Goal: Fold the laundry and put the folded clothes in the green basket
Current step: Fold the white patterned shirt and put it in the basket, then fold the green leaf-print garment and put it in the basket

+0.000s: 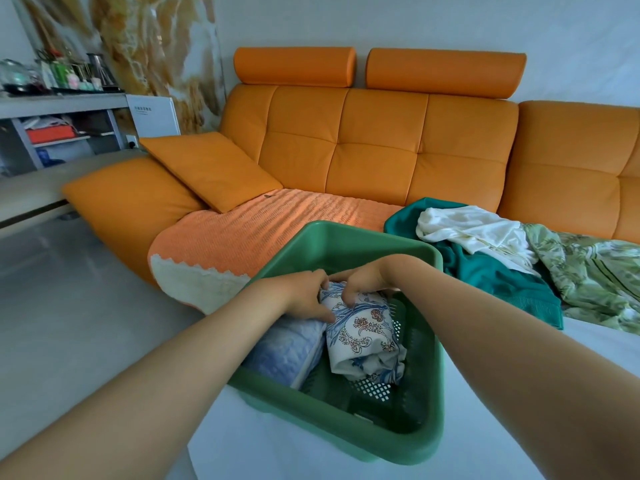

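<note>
The green basket (349,237) stands in front of me on a white sheet. Inside it lie a folded pale blue cloth (284,351) on the left and a folded white garment with a blue and brown floral print (363,334) beside it. My left hand (304,296) and my right hand (363,282) are both down in the basket, fingers curled on the far end of the floral garment. On the right, a heap of unfolded laundry rests on the sofa: a teal piece (485,271), a white piece (474,230) and a green leafy-print piece (595,271).
The orange sofa (381,147) runs across the back, with two loose orange cushions (207,171) at its left end and an orange knitted cover (259,223) on the seat. A grey shelf with bottles (59,102) stands far left. Grey floor (69,289) lies to the left.
</note>
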The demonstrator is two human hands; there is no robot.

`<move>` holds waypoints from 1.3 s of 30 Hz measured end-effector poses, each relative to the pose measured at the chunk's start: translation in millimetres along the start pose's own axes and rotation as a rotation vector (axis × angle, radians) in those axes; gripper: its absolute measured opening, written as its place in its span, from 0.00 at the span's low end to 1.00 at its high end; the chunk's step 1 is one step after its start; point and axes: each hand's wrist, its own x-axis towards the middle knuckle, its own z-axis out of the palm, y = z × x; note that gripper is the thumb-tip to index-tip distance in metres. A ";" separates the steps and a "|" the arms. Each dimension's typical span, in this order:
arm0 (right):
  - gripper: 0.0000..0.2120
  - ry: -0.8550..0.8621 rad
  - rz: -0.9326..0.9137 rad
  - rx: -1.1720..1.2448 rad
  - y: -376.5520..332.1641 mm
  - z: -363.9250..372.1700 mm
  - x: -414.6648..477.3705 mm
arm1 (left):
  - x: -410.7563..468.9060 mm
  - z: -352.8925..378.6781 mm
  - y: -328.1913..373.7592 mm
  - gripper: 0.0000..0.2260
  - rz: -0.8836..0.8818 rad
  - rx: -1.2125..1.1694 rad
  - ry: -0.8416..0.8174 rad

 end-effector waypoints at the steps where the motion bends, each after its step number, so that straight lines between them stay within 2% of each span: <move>1: 0.40 0.007 0.010 -0.005 0.8 0.8 1.4 | -1.4 1.8 -2.0 0.32 -0.017 -0.009 -0.041; 5: 0.40 0.028 0.032 -0.121 3.3 4.8 -8.4 | -5.3 5.4 -5.4 0.37 -0.065 -0.041 -0.188; 8: 0.38 0.044 0.022 -0.259 7.6 10.6 -28.9 | -4.0 6.1 -1.9 0.36 -0.093 -0.097 -0.177; 12: 0.37 0.035 -0.016 -0.287 9.1 26.9 -45.7 | -2.3 4.4 11.6 0.31 -0.086 -0.101 -0.152; 17: 0.41 0.165 -0.021 -0.320 8.6 41.9 -45.5 | -12.1 -2.7 23.9 0.21 -0.018 -0.058 -0.040; 20: 0.38 0.127 0.001 -0.288 10.2 52.0 -45.9 | -21.4 -0.1 28.5 0.21 -0.004 0.021 -0.104; 23: 0.34 0.093 0.034 -0.365 6.7 65.6 -48.3 | -28.1 9.1 26.6 0.22 -0.027 0.076 -0.154; 27: 0.35 0.219 -0.023 -0.367 5.0 71.0 -49.4 | -35.1 12.9 29.3 0.24 -0.001 0.057 -0.085; 30: 0.33 0.233 -0.045 -0.393 5.6 78.3 -52.0 | -41.9 10.3 33.0 0.22 0.030 0.037 0.023; 32: 0.30 0.365 -0.084 -0.439 7.0 80.1 -60.6 | -45.0 4.9 38.2 0.20 0.061 0.029 0.135; 34: 0.25 0.604 -0.141 -0.440 11.9 73.2 -76.1 | -47.5 -3.9 49.9 0.17 0.092 0.025 0.270; 39: 0.17 1.000 -0.223 -0.251 60.8 47.4 -118.7 | -45.5 -27.0 105.0 0.13 0.155 0.009 0.532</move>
